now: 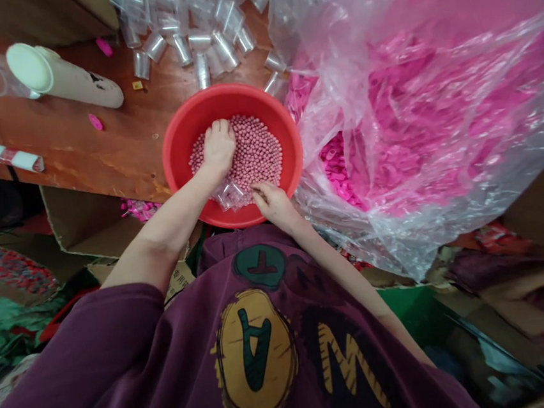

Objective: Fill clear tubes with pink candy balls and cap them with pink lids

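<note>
A red plastic basin [175, 168] holds a mass of small round pink beads [259, 147]. My left hand [220, 148] is down among the beads at the basin's left side, its fingers curled and their tips hidden. At the near inner wall lie several small clear plastic pieces [232, 195], too small to name surely. Just right of these, my right hand [273, 202] is over the basin's near rim with thumb and fingers pinched together. Whatever may be between those fingertips does not show.
Many clear plastic cups [198, 41] lie behind the basin. On the right spreads a big clear bag [413, 229] of bright pink pieces [413, 126]. A pale green bottle [67, 76] and a white-and-red packet [10, 157] rest on the wooden table [134, 127]. Below is an open cardboard box [78, 219].
</note>
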Motion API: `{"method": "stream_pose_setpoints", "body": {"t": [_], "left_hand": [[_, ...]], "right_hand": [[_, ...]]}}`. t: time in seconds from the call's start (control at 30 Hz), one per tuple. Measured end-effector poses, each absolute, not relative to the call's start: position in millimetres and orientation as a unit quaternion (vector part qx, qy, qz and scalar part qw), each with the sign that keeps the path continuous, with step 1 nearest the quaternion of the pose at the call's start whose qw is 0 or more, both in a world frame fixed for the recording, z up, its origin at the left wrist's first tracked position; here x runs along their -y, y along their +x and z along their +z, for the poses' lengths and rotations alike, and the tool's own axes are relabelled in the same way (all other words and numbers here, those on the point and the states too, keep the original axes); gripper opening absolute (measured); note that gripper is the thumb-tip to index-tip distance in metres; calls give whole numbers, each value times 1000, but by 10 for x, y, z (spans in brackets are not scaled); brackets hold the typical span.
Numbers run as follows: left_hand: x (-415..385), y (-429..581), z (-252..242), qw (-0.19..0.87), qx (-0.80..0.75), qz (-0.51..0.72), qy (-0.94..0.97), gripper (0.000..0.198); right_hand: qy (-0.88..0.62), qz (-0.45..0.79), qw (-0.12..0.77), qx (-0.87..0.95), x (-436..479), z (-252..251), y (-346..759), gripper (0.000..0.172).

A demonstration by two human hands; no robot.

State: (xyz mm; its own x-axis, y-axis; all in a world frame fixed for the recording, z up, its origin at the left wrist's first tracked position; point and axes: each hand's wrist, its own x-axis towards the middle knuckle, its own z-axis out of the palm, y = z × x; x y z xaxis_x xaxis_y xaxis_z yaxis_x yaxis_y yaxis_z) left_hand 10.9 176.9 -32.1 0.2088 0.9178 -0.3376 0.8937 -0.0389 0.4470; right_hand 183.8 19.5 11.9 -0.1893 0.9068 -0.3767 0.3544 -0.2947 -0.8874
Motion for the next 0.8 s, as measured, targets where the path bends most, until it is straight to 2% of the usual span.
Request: {"method": "stream_pose_setpoints", "body": {"t": [0.2,0.37,0.47,0.57,0.7,0.8], "left_hand": [[-1419,682,-600,380,-563,41,733,44],[-1275,551,-579,460,-567,145,668,52],[-1254,348,-403,522,-553,203,617,55],[-1206,206,-89,627,-511,256,529,54],[-1129,158,410,738,-476,294,376,41],[-1106,158,683,766,-458,311,326,28]], "right_hand": [[-566,501,252,604,-163,273,1962,28],[-599,479,309,562,-141,324,2203,28],[-628,479,329,517,-189,325,2318,29],[-629,473,338,517,-337,376,2344,33],[-608,462,348,544,-635,533,2321,35],[-563,455,348,596,-846,655,2320,37]]}}
